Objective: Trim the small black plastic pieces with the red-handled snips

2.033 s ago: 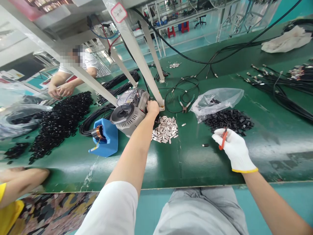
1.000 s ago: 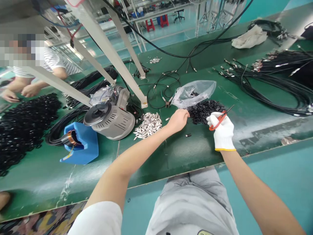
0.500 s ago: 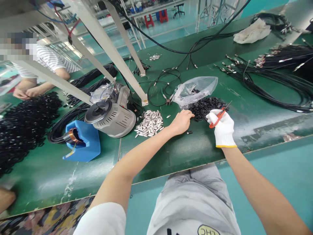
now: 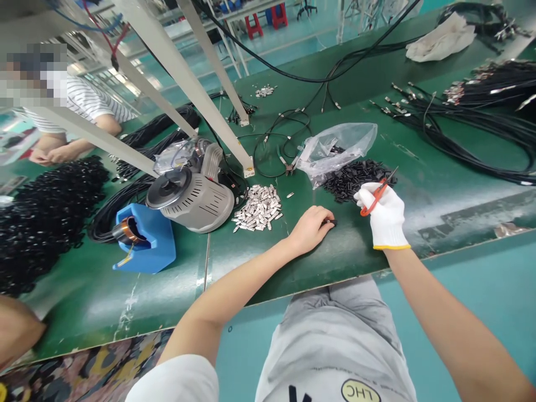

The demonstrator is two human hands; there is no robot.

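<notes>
Head view: on the green counter [image 4: 268, 268], a clear plastic bag [image 4: 337, 148] lies just behind a heap of black pieces [image 4: 354, 180]. The gloved right hand [image 4: 384, 216] grips orange-handled scissors [image 4: 378, 195] closed around their loops, blades up. The bare left hand [image 4: 310, 229] curls narrowly at a small black piece [image 4: 330, 221] near the heap; whether it holds the piece cannot be told.

Small black plastic piece [image 4: 330, 222] at tips of bare left fingers [image 4: 320, 219], partly hidden, resting on green surface [image 4: 352, 262]. Orange-handled scissors [image 4: 374, 196] held in white-gloved right fingers [image 4: 365, 195], blades together, tips pointing up and away beyond fingertips. Loose heap of similar black pieces [image 4: 355, 180] just ahead of both hands, nearer scissors, apart from fingers.
</notes>
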